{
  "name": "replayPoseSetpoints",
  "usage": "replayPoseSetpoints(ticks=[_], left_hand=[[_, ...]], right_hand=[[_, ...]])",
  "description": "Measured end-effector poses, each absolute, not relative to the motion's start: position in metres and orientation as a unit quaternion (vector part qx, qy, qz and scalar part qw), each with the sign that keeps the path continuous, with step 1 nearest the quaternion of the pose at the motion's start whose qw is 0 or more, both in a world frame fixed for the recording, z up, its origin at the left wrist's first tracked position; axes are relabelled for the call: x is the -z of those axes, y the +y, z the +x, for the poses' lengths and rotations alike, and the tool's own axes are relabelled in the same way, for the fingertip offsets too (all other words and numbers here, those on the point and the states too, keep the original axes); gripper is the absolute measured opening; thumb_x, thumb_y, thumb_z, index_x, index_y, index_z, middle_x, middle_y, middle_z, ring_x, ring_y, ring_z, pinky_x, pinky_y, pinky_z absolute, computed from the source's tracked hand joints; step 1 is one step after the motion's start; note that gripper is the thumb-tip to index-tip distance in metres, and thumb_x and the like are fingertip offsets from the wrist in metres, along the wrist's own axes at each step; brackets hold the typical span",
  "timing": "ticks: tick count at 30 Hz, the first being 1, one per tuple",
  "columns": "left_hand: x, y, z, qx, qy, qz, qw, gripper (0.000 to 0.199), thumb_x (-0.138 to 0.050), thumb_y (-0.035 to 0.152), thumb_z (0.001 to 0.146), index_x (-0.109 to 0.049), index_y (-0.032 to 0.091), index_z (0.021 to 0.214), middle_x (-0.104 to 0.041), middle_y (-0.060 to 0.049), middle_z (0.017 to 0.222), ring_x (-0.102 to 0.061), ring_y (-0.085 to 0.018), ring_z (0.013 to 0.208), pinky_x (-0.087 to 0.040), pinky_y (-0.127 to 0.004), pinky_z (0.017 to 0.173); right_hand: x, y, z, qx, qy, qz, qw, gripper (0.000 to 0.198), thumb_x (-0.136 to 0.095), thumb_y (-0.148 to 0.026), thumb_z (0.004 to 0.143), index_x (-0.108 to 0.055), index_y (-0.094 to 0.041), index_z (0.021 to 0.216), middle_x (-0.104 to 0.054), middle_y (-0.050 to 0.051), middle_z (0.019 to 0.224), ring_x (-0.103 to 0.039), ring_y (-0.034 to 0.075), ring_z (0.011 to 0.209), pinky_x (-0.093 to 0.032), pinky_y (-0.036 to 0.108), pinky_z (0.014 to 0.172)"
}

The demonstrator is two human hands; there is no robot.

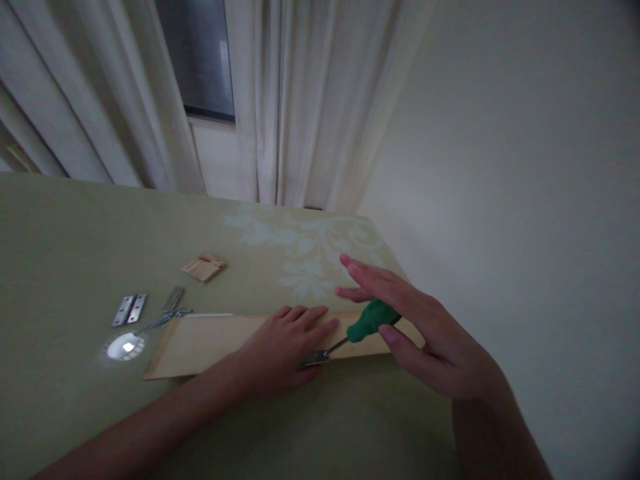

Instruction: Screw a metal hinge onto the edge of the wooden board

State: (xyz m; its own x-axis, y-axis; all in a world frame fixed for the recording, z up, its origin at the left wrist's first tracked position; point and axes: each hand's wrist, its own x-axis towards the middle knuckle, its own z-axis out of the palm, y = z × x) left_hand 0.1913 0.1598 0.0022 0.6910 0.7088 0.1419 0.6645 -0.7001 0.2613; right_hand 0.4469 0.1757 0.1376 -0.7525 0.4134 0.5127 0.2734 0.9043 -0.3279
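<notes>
Green surface by curtained window: hinge job barely begun.
Left hand lay flat, pinning wood board; right hand, fingers released, hovered over green screwdriver on board. Hinges unmounted, well apart.

I have one view only, from the head camera, looking forward and down across the table. It sits close above the near edge at 6 o'clock and faces the curtain at 12, the wall toward 2.
</notes>
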Motion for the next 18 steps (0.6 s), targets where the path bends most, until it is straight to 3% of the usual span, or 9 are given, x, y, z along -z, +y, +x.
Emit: replayPoseSetpoints(ticks=[2, 4, 6, 8, 10, 11, 14, 16, 18], left_hand=[[-0.0006, 0.1597, 0.1912, -0.114, 0.376, 0.915, 0.091, 0.080, -0.075, 0.042, 0.098, -0.041, 0.028, 0.169, -0.048, -0.014, 0.174, -0.060, -0.040, 0.143, -0.050, -0.057, 0.116], [0.0004, 0.1595, 0.1912, -0.111, 0.377, 0.915, 0.089, 0.081, -0.075, 0.041, 0.099, -0.039, 0.028, 0.170, -0.048, -0.014, 0.175, -0.059, -0.040, 0.144, -0.050, -0.057, 0.117], [0.0001, 0.1593, 0.1915, -0.110, 0.378, 0.915, 0.091, 0.082, -0.075, 0.042, 0.099, -0.038, 0.029, 0.171, -0.047, -0.014, 0.175, -0.059, -0.039, 0.144, -0.050, -0.057, 0.117], [-0.0017, 0.1593, 0.1921, -0.111, 0.378, 0.915, 0.092, 0.080, -0.075, 0.043, 0.099, -0.040, 0.029, 0.169, -0.049, -0.014, 0.174, -0.059, -0.040, 0.143, -0.050, -0.057, 0.116], [-0.0037, 0.1593, 0.1927, -0.114, 0.377, 0.914, 0.095, 0.077, -0.075, 0.042, 0.099, -0.042, 0.029, 0.167, -0.051, -0.014, 0.172, -0.060, -0.040, 0.142, -0.051, -0.056, 0.115], [-0.0045, 0.1593, 0.1927, -0.117, 0.376, 0.914, 0.096, 0.077, -0.075, 0.041, 0.099, -0.042, 0.029, 0.167, -0.052, -0.013, 0.171, -0.060, -0.039, 0.142, -0.051, -0.056, 0.115], [-0.0046, 0.1591, 0.1920, -0.119, 0.372, 0.915, 0.098, 0.078, -0.075, 0.041, 0.099, -0.041, 0.029, 0.168, -0.051, -0.013, 0.171, -0.060, -0.038, 0.143, -0.051, -0.055, 0.116], [-0.0035, 0.1589, 0.1912, -0.115, 0.372, 0.916, 0.094, 0.078, -0.075, 0.042, 0.100, -0.041, 0.028, 0.169, -0.049, -0.014, 0.173, -0.059, -0.039, 0.144, -0.050, -0.056, 0.117], [-0.0028, 0.1589, 0.1908, -0.114, 0.374, 0.916, 0.092, 0.078, -0.074, 0.041, 0.100, -0.040, 0.029, 0.170, -0.047, -0.014, 0.175, -0.058, -0.039, 0.146, -0.049, -0.056, 0.118]], right_hand=[[-0.1343, 0.1763, 0.4476, -0.053, -0.931, -0.165, 0.322, 0.053, -0.064, -0.021, 0.106, -0.059, -0.022, 0.159, -0.084, 0.007, 0.112, -0.080, 0.019, 0.084, -0.065, 0.032, 0.077], [-0.1306, 0.1768, 0.4462, 0.084, -0.914, -0.131, 0.375, 0.033, -0.071, -0.023, 0.101, -0.074, -0.016, 0.134, -0.071, -0.001, 0.070, -0.060, 0.015, 0.052, -0.050, 0.031, 0.052], [-0.1300, 0.1763, 0.4435, 0.147, -0.897, -0.115, 0.401, 0.031, -0.068, -0.033, 0.103, -0.076, -0.011, 0.124, -0.071, 0.003, 0.073, -0.062, 0.018, 0.056, -0.050, 0.034, 0.053], [-0.1329, 0.1747, 0.4413, 0.071, -0.915, -0.126, 0.377, 0.042, -0.057, -0.035, 0.107, -0.069, -0.009, 0.138, -0.081, 0.018, 0.115, -0.080, 0.028, 0.095, -0.065, 0.042, 0.077], [-0.1365, 0.1736, 0.4408, -0.058, -0.929, -0.145, 0.335, 0.049, -0.048, -0.023, 0.108, -0.060, -0.013, 0.154, -0.069, 0.020, 0.153, -0.069, 0.032, 0.141, -0.063, 0.050, 0.109], [-0.1372, 0.1737, 0.4411, -0.114, -0.928, -0.145, 0.324, 0.052, -0.046, -0.017, 0.107, -0.056, -0.017, 0.158, -0.068, 0.017, 0.157, -0.064, 0.029, 0.149, -0.060, 0.050, 0.116], [-0.1341, 0.1768, 0.4425, -0.101, -0.917, -0.149, 0.357, 0.050, -0.059, -0.014, 0.106, -0.059, -0.021, 0.155, -0.084, 0.008, 0.120, -0.081, 0.021, 0.112, -0.068, 0.035, 0.095], [-0.1308, 0.1793, 0.4431, 0.060, -0.906, -0.150, 0.390, 0.041, -0.071, -0.021, 0.104, -0.067, -0.018, 0.145, -0.079, 0.000, 0.084, -0.074, 0.016, 0.066, -0.062, 0.027, 0.063], [-0.1304, 0.1800, 0.4432, 0.155, -0.900, -0.158, 0.376, 0.040, -0.072, -0.034, 0.105, -0.070, -0.015, 0.140, -0.075, 0.001, 0.076, -0.067, 0.017, 0.057, -0.056, 0.030, 0.054]])
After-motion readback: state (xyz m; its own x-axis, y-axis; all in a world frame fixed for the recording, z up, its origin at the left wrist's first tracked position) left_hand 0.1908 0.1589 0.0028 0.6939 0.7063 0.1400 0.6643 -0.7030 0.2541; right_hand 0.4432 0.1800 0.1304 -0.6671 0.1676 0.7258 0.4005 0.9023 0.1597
